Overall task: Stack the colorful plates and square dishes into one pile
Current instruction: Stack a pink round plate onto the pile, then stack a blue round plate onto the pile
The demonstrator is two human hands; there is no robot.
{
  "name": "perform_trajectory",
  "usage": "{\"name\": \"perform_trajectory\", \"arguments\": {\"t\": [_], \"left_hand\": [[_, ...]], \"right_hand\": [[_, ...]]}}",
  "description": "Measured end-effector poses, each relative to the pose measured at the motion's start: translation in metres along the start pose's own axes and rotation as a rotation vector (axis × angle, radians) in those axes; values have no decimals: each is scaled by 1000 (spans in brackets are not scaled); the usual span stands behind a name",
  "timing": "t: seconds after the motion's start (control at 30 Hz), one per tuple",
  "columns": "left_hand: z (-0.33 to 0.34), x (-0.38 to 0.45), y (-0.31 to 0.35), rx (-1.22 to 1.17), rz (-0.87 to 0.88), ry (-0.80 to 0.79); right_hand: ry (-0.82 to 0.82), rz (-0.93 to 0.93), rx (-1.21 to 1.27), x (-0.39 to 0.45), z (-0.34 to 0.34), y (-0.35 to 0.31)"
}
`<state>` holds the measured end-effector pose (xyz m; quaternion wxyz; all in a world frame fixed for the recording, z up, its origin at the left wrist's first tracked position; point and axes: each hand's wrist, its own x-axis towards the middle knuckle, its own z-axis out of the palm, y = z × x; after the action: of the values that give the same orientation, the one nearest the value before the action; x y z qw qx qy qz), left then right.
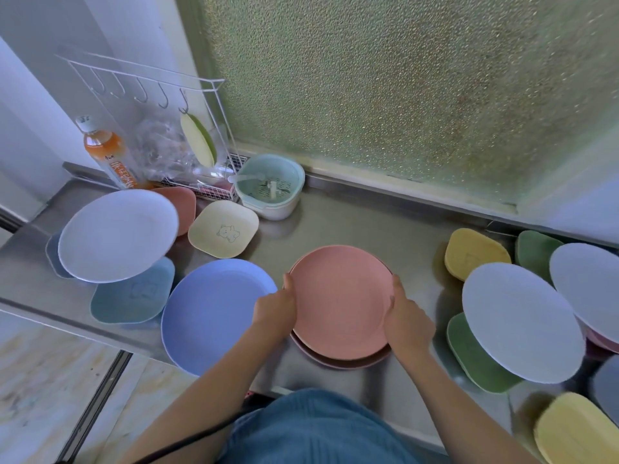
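A pink round plate (338, 301) sits in the middle of the steel counter on top of another pink plate (335, 363), whose rim shows below it. My left hand (276, 311) grips its left edge and my right hand (407, 321) grips its right edge. A blue round plate (207, 313) lies just to the left. Farther left are a white round plate (117, 234), a light blue square dish (134, 293), a cream square dish (222, 227) and a pink square dish (182, 202). On the right lie two white round plates (519, 321), yellow square dishes (475, 251) and green square dishes (475, 356).
A mint strainer bowl (269, 185) stands at the back by the frosted window. A white wire rack (207, 135) with hooks, a plastic bag and an orange drink bottle (107, 154) fill the back left corner. The counter's front edge (67, 316) runs diagonally at left.
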<state>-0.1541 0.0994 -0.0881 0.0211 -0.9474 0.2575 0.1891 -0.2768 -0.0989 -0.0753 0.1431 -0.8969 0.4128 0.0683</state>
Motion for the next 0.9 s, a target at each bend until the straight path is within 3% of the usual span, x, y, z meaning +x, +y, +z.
{"name": "perform_trajectory", "arguments": {"t": [0.13,0.3,0.37,0.53,0.7,0.9], "left_hand": [[1,2,1,104,9,-8],[2,0,-9,-84,15,16],[2,-5,-30,-59,37,104],[12,-31,-102,-136,-281,225],[20,-50,-144,-153,-561,130],[22,-53,-164,-257,-630,121]], "right_hand": [[-10,-39,-36,0,1,0],[51,-53,-139,0,1,-13],[124,-106,-164,2,1,-23],[132,-469,-80,-2,11,-80],[-7,-757,-143,-7,24,-158],[-116,-760,-413,-12,37,-194]]}}
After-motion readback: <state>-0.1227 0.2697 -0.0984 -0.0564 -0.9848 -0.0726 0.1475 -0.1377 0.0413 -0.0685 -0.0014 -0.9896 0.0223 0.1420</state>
